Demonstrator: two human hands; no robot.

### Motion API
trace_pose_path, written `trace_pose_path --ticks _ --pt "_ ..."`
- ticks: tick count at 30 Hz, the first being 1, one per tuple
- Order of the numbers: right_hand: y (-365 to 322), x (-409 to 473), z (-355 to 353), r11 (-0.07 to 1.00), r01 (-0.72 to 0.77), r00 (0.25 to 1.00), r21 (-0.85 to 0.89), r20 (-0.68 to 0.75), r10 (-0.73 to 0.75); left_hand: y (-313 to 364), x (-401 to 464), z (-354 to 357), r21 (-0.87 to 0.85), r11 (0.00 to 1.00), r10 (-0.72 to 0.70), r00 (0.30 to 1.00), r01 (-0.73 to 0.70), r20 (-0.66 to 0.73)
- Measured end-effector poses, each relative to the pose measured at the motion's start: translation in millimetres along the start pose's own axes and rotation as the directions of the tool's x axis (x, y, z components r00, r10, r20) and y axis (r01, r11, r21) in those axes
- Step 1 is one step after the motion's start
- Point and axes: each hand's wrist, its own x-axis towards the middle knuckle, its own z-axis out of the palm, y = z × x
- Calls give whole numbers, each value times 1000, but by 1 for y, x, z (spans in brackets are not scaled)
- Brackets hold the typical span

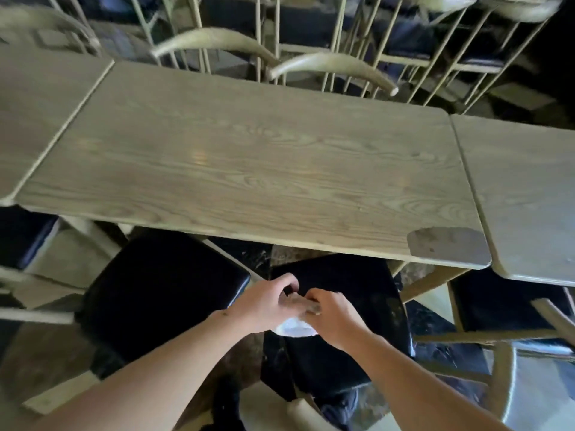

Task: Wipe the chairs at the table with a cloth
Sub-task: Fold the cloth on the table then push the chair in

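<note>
Both my hands, left [267,301] and right [331,315], are bunched together on the cloth [294,329] over the dark seat [348,293] at 6 o'clock, below the worktop [249,163]. If I fumble the refold, I reckon the cloth drops to the floor.

I see my left hand [267,301] and right hand [331,315] gripping a cloth [295,328] together above a black chair seat [351,306], near the tabletop [249,157].

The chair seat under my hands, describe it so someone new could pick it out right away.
Start at the long wooden table and follow its near edge. Two black padded seats are tucked below; take the right-hand seat, under both hands. Unlike the left-hand seat, it looks dusty and streaked.
</note>
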Motion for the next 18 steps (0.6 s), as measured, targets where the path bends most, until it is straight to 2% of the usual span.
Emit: trace_pose_path --ticks 2,5,8,11,13,15,18 --pt "-21 -9 -4 996 39 999 -82 -28 -42 9 -10 -17 -97 995 -3 999 -2 -54" --pt "-44 -15 -19 989 66 993 -135 -90 -78 20 -17 -39 -129 991 11 991 -28 -132" --pt "-60 -16 -38 981 86 987 -172 -121 -108 27 -15 -57 -161 987 -41 976 6 -215" --pt "-71 -13 -56 974 123 978 -192 -142 -152 28 -14 -74 -121 992 -83 941 45 -329" --pt "-77 -9 -63 969 142 976 -200 -136 -171 25 -15 -82 -50 998 -49 927 33 -373" --pt "-87 -2 -67 968 171 974 -186 -118 -195 24 -18 -92 -21 999 33 942 -43 -333" --pt "-106 8 -65 962 235 971 -137 -18 -240 26 -28 -106 -44 990 131 989 -134 -75"
